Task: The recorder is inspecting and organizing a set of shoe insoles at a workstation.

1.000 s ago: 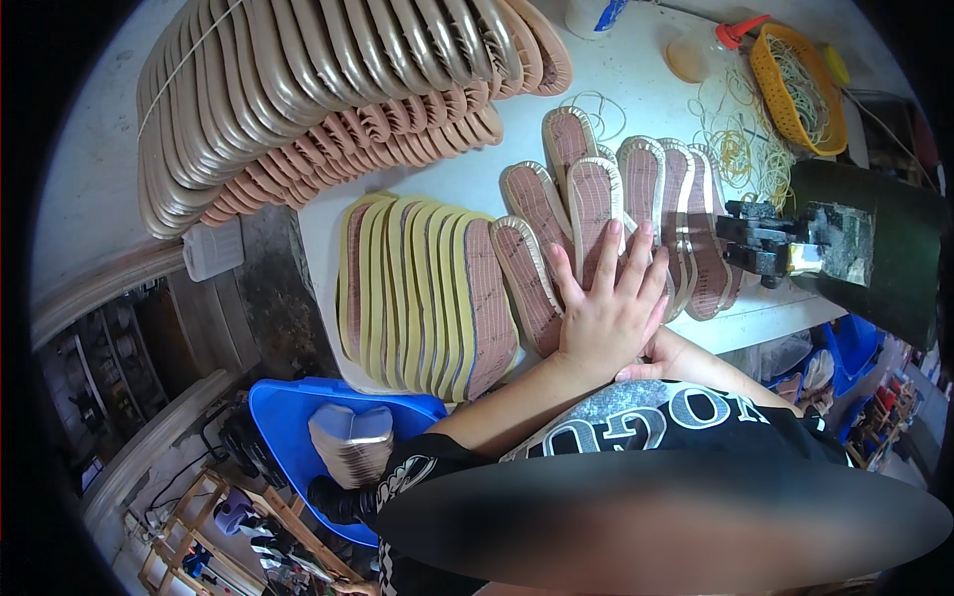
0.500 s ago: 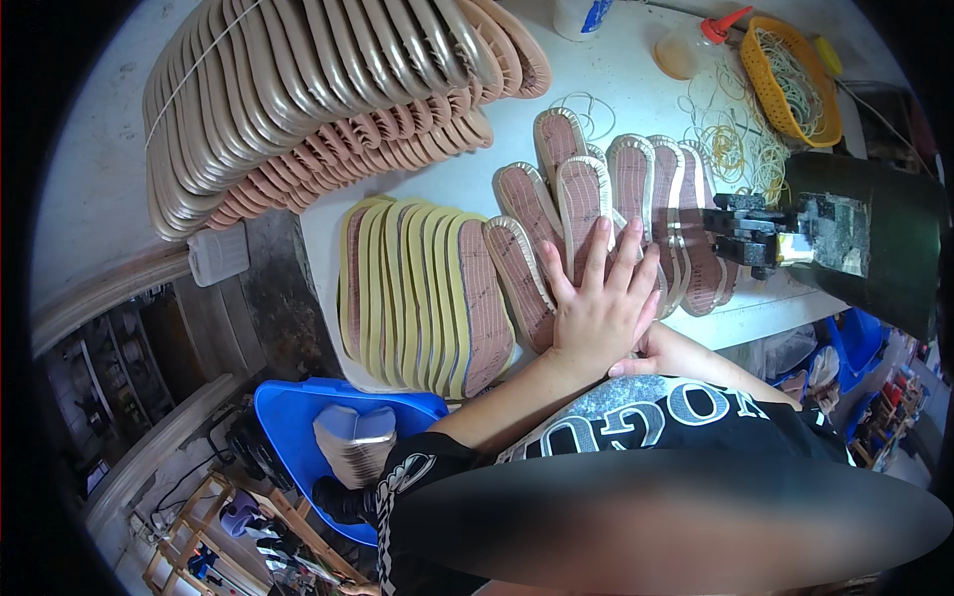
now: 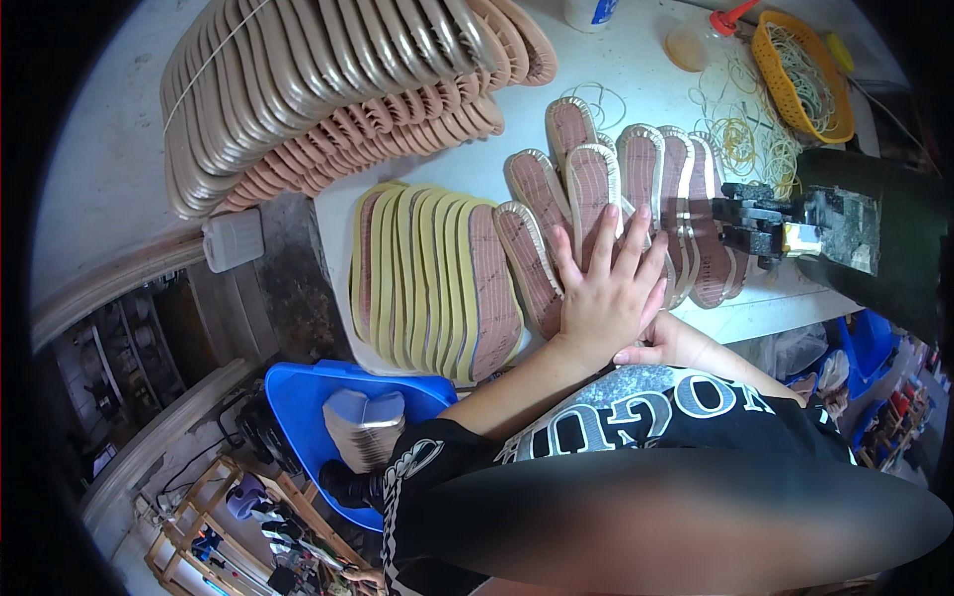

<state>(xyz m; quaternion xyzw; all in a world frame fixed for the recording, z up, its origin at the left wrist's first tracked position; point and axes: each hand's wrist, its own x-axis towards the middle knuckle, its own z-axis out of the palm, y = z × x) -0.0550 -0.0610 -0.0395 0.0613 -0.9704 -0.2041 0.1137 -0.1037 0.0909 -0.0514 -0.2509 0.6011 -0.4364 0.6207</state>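
Observation:
My left hand (image 3: 608, 303) lies palm down with fingers spread over a fan of brown insoles with pale metallic gathered rims. Its fingertips rest on the lower part of the middle insole (image 3: 593, 184). Partly beneath it is my right hand (image 3: 668, 341), its thumb stretched out to the left; its other fingers are hidden, so I cannot tell what they do. More rimmed insoles (image 3: 641, 164) overlap around my hands. Just left of them, a row of brown insoles with yellow edges (image 3: 494, 288) leans on the white table (image 3: 785, 318).
Bundled metallic-covered soles (image 3: 328, 60) fill the back left. A black machine head (image 3: 750, 223) stands at the right. Behind it are loose rubber bands (image 3: 735, 134), a yellow basket (image 3: 845, 119) and a red-tipped bottle (image 3: 691, 45). A blue bin (image 3: 298, 397) stands below the table.
The whole view has shifted slightly, with the table things sitting a little higher and farther right. My hands keep nearly the same pose on the insoles.

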